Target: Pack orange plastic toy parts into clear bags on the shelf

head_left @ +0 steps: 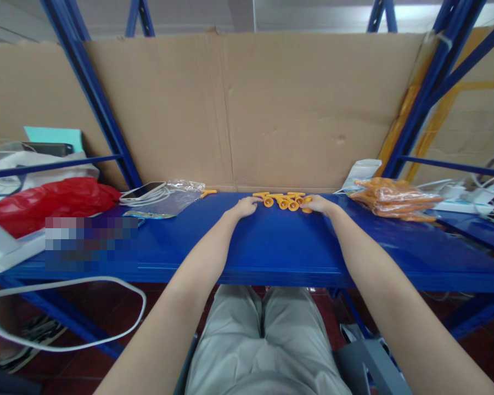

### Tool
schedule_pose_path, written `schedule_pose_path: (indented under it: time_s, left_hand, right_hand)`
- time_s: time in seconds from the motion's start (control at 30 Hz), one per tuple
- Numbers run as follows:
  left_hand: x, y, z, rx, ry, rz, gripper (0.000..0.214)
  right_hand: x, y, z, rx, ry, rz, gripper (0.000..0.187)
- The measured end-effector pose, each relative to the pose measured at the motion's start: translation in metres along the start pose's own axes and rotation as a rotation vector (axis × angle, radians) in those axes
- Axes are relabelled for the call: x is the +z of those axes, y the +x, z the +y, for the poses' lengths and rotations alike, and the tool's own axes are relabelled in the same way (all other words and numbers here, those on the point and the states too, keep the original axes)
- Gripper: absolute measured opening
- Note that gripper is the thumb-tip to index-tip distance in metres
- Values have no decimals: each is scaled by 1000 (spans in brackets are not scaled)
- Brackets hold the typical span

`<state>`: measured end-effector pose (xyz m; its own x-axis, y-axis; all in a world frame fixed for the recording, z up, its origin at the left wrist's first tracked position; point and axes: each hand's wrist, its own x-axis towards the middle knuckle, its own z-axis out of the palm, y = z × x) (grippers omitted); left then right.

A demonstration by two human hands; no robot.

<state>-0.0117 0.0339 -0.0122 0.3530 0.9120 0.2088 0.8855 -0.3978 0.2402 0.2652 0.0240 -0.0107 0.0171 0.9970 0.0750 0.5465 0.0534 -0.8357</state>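
Several yellow-orange pieces (284, 204) with round, cupped ends cluster between my left hand (247, 207) and right hand (318, 204), both part-curled at the outermost; whether they grip, I can't tell.

Left of the left hand (248, 207) I can make out a coiled white cable (142, 201) and, farther out, a red bag (66, 200); beyond the right hand (319, 204), a cardboard panel (292, 104).

On my feed, a blue metal counter (280, 247) stands between blue uprights (92, 93), backed by a brown cardboard panel (304, 109); I see dark red floor tiles (76, 359) below.
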Motion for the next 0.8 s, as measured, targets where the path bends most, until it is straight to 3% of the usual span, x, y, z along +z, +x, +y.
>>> schedule_pose_path:
  time_s: [0.1, 0.43, 0.57, 0.8]
  left_hand:
    - [-5, 0, -1, -70, 22, 43, 51]
    - [-17, -9, -29, -508, 128, 206, 58]
    - [-22, -12, -59, -701, 166, 172, 69]
    - [-36, -20, -111, -742, 236, 29, 61]
  right_hand:
    - [0, 1, 0, -11, -26, 0, 17]
    - [0, -1, 1, -27, -4, -20, 11]
    - [-1, -1, 0, -75, -65, -43, 10]
    - [-2, 2, 2, -113, -164, -32, 10]
